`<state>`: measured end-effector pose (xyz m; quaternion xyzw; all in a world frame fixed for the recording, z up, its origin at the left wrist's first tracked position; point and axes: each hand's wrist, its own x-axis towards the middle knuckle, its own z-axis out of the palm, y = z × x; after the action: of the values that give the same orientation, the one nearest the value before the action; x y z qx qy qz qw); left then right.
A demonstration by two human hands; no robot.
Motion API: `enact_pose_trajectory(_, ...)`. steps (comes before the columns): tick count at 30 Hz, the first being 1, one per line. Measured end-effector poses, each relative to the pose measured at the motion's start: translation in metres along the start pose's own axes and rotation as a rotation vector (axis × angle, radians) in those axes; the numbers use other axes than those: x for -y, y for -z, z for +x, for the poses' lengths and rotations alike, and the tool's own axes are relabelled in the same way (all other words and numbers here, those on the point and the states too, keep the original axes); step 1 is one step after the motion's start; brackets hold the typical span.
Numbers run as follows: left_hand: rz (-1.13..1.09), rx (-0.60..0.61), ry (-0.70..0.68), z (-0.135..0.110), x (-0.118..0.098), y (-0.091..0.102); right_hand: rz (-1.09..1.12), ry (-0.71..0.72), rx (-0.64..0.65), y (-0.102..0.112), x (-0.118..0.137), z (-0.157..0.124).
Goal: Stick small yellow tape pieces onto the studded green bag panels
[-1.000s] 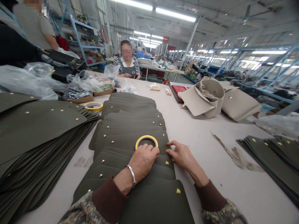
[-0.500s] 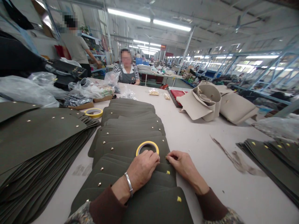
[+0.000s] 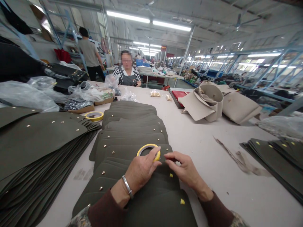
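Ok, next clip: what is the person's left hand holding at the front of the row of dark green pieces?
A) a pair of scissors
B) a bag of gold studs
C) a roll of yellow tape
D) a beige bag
C: the left hand grips the roll of yellow tape by its near edge, over the dark green pieces.

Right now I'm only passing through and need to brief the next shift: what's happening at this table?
A person stands over a row of overlapping dark green panels laid out on the white table. The left hand holds a roll of yellow tape against the panels, and the right hand pinches at something beside it, seemingly the tape's end. More panels are stacked to the left. A seated person is at the far end.
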<state>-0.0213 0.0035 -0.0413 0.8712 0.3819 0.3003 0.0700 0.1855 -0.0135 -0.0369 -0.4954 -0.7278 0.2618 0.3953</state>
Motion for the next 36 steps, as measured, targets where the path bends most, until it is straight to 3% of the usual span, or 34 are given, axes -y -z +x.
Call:
enact_pose_trajectory(3,0.023,0.044,0.005,-0.001,0.000,-0.001,-0.029,0.230,-0.033,-0.010,0.006,0.001)
enact_pose_trajectory(6,0.045,0.060,0.005,-0.002,-0.002,-0.001,-0.057,0.365,-0.051,-0.016,0.008,0.002)
enact_pose_trajectory(13,-0.049,0.055,-0.031,-0.001,-0.007,0.002,-0.177,0.394,-0.119,-0.021,0.005,0.002)
enact_pose_trajectory(18,-0.041,0.039,0.035,0.000,-0.006,0.003,-0.232,0.382,-0.176,-0.022,0.006,0.002)
enact_pose_trajectory(21,-0.010,0.025,0.028,-0.001,-0.009,0.003,-0.168,0.261,-0.164,-0.024,0.012,0.000)
enact_pose_trajectory(25,-0.015,-0.037,-0.044,-0.002,-0.015,0.001,0.124,-0.172,-0.119,-0.023,0.012,0.005)
enact_pose_trajectory(28,0.058,0.022,-0.040,0.000,-0.015,-0.001,0.365,-0.445,-0.169,-0.017,-0.003,0.014)
enact_pose_trajectory(31,0.224,0.162,0.041,0.005,-0.010,0.000,0.475,-0.557,-0.218,-0.007,-0.020,0.020)
enact_pose_trajectory(36,0.322,0.311,0.074,0.006,-0.009,0.005,0.462,-0.594,-0.137,0.001,-0.032,0.017)
